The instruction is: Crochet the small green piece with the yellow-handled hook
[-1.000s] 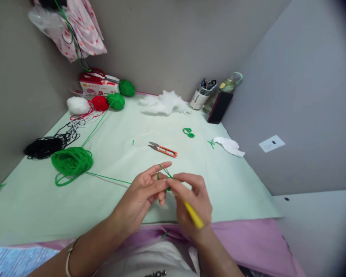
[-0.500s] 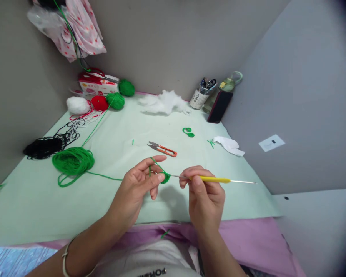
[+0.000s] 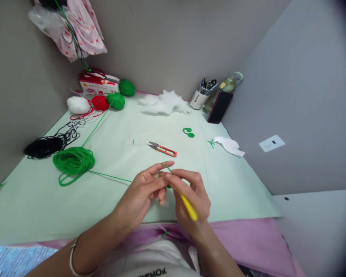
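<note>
Since half a second ago: right hand (image 3: 192,194) has swung back in against the left hand (image 3: 147,190). The crochet hook (image 3: 189,207), then level with its tail to the right, now slants with its yellow handle down toward the body, much as it stood a second ago. The hands are touching again.

Left hand: palm turned up and inward, forearm coming in from lower left, thin bracelet (image 3: 72,257) at the wrist. Index finger stretched forward with the green strand (image 3: 109,176) looped over it; thumb and the other fingers are closed narrowly on the small green crochet piece (image 3: 168,186), mostly hidden between the two hands.

Right hand: back of hand up, fingers curled tight round the hook's handle in a pencil grip. Metal tip hidden at the piece.

The strand runs left, low over the pale green cloth (image 3: 132,127), to a loose coil of green yarn (image 3: 74,161). The piece is held above the cloth's near edge, in front of the body. Orange snips (image 3: 163,149) lie just beyond the hands.

Writing: dark letters on the white shirt (image 3: 150,265) at the bottom edge, upside down and cut off, not readable. Red-and-white box (image 3: 95,85) by the back wall and the labelled jar (image 3: 198,98) both carry print too small to read.
</note>
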The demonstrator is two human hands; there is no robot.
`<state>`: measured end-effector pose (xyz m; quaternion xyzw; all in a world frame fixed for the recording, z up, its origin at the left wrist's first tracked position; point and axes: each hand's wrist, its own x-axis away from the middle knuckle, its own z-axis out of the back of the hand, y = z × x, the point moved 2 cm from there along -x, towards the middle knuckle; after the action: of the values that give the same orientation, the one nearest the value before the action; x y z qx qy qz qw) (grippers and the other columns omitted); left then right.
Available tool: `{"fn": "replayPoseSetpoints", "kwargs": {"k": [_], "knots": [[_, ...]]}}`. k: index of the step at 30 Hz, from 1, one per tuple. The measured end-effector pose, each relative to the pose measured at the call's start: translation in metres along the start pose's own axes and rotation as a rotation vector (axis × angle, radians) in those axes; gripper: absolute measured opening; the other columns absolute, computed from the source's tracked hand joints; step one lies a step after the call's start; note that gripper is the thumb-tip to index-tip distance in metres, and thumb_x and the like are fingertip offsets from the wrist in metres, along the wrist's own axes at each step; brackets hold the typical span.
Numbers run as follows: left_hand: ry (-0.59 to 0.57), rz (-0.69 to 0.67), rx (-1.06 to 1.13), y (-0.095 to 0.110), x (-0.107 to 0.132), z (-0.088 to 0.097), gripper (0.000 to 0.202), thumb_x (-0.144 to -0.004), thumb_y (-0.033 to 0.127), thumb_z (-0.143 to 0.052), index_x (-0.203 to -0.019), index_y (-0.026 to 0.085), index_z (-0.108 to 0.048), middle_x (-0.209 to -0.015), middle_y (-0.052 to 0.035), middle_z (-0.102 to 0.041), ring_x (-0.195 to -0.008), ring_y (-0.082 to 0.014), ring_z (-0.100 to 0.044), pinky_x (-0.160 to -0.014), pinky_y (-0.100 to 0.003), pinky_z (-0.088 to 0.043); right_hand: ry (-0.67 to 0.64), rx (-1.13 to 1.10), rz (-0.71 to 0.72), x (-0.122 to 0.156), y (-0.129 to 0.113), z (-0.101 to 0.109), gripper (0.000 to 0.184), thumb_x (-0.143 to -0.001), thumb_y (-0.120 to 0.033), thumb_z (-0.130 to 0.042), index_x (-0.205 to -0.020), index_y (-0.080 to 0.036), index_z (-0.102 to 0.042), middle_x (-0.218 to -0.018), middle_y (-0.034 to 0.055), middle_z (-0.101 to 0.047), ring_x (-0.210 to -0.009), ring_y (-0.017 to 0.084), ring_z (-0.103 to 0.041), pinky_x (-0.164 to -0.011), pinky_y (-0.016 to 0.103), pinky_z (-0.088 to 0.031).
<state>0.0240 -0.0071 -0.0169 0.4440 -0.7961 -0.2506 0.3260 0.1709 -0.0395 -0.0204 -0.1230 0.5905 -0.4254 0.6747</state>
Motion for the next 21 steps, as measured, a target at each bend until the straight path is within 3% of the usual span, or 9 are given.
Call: {"fn": "replayPoseSetpoints", "kwargs": {"k": [4,6,9,15,21], "knots": [[0.022,0.019,0.079,0.004,-0.003,0.003,0.037,-0.077,0.023,-0.095,-0.112,0.016,-0.084,-0.066,0.0075,-0.056,-0.047,-0.0003,-0.042,-0.046,-0.013,-0.037,0.123,-0.326,-0.316,-0.008,0.007,0.004,0.023,-0.105,-0.019,-0.061,-0.101,-0.028,-0.081,-0.089,0.0020,-0.074,-0.073,0.014,-0.066,-0.068,0.030,-0.055],[0.010,-0.026,0.042,0.004,-0.002,0.001,0.037,-0.078,0.023,-0.094,-0.113,0.019,-0.084,-0.066,0.0068,-0.060,-0.047,-0.0013,-0.045,-0.046,-0.014,-0.038,0.096,-0.434,-0.382,-0.010,0.008,0.002,0.019,-0.104,-0.024,-0.064,-0.098,-0.027,-0.082,-0.089,0.0023,-0.074,-0.074,0.015,-0.066,-0.069,0.030,-0.055],[-0.006,-0.085,-0.041,0.001,0.002,-0.001,0.037,-0.079,0.025,-0.094,-0.114,0.022,-0.083,-0.064,0.0064,-0.064,-0.047,-0.0037,-0.051,-0.048,-0.016,-0.040,0.045,-0.415,-0.401,-0.009,0.008,-0.001,0.013,-0.101,-0.027,-0.071,-0.097,-0.027,-0.084,-0.090,0.0031,-0.077,-0.082,0.016,-0.069,-0.073,0.030,-0.056],[-0.019,-0.063,-0.078,0.002,0.004,0.001,0.032,-0.082,0.026,-0.091,-0.113,0.023,-0.084,-0.085,0.0027,-0.071,-0.051,-0.0043,-0.060,-0.054,-0.019,-0.048,0.077,-0.596,-0.530,-0.008,0.014,0.000,0.016,-0.102,-0.034,-0.070,-0.095,-0.025,-0.082,-0.087,0.0017,-0.077,-0.073,0.013,-0.069,-0.070,0.026,-0.058],[0.008,-0.106,-0.142,0.003,0.004,0.005,0.029,-0.083,0.027,-0.089,-0.112,0.024,-0.085,-0.085,0.0026,-0.066,-0.058,-0.0060,-0.060,-0.059,-0.021,-0.051,0.035,-0.490,-0.403,-0.010,0.006,0.006,0.021,-0.108,-0.028,-0.059,-0.099,-0.023,-0.078,-0.091,0.0027,-0.078,-0.077,0.014,-0.072,-0.072,0.028,-0.060]]}}
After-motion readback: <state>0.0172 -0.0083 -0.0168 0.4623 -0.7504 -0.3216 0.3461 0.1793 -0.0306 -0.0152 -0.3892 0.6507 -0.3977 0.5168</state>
